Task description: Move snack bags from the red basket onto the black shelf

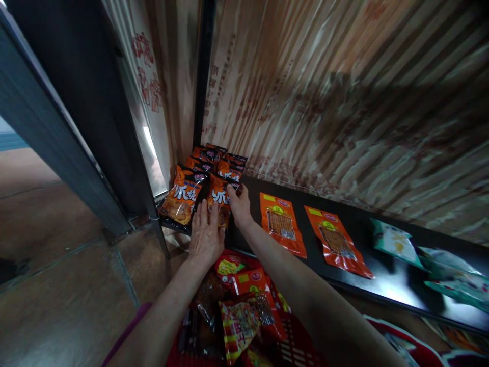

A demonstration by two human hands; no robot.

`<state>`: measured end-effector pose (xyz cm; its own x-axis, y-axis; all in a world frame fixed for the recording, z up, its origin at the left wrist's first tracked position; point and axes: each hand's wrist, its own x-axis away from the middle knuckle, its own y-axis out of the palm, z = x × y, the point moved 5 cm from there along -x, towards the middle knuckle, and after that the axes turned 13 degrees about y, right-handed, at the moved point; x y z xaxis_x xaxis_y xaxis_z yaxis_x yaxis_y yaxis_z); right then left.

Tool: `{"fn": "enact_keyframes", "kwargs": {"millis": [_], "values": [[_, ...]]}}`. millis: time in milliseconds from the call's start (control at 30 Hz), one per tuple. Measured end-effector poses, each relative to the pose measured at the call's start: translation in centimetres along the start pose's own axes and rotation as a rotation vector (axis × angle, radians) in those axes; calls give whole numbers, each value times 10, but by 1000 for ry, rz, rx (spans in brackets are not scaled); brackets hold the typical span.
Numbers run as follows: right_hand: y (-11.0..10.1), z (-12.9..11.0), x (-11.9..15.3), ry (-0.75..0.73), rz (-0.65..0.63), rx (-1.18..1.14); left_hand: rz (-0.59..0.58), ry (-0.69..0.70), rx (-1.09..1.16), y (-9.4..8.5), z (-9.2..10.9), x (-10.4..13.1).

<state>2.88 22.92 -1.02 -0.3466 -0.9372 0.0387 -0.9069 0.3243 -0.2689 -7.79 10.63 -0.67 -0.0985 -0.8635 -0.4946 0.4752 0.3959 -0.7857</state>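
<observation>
Two rows of black and orange snack packets (180, 200) lie at the left end of a dark shelf. My left hand (207, 233) rests with its fingers stretched out over the lower part of the front right packet (219, 193). At that packet's upper right edge, my right hand (240, 204) is closed, thumb and fingers pinching the edge; its fingertips are partly hidden. Below my forearms sits a red basket (294, 339) holding several snack bags, among them a red and yellow bag (240, 326) and an orange pouch (255, 285).
Two orange pouches (282, 224) (338, 242) lie farther right on the shelf (248, 191), followed by pale green bags (397, 242). Wrinkled printed sheeting (305, 102) hangs behind. A dark metal post (86, 127) stands left, above the tiled floor (64, 285).
</observation>
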Motion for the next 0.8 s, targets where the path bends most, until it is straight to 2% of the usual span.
{"fn": "enact_keyframes", "kwargs": {"millis": [100,200,333,400,500,567,700,800], "values": [[-9,-30,19,-268,74,83,30,23,-20,-3,3,0],[-1,-56,40,-469,-58,70,86,47,-56,-12,7,0],[24,-72,55,-482,-280,3,215,-20,-81,-35,2,1],[35,-77,57,-494,-297,66,312,-58,-96,-49,-5,1],[49,-84,56,-521,-246,230,408,-95,-137,-60,-20,2],[57,-86,54,-507,-228,304,400,-119,-151,-60,-33,1],[72,-87,52,-466,-249,431,304,-167,-139,-50,-58,3],[76,-91,50,-479,-204,510,251,-163,-120,-42,-68,5]]}}
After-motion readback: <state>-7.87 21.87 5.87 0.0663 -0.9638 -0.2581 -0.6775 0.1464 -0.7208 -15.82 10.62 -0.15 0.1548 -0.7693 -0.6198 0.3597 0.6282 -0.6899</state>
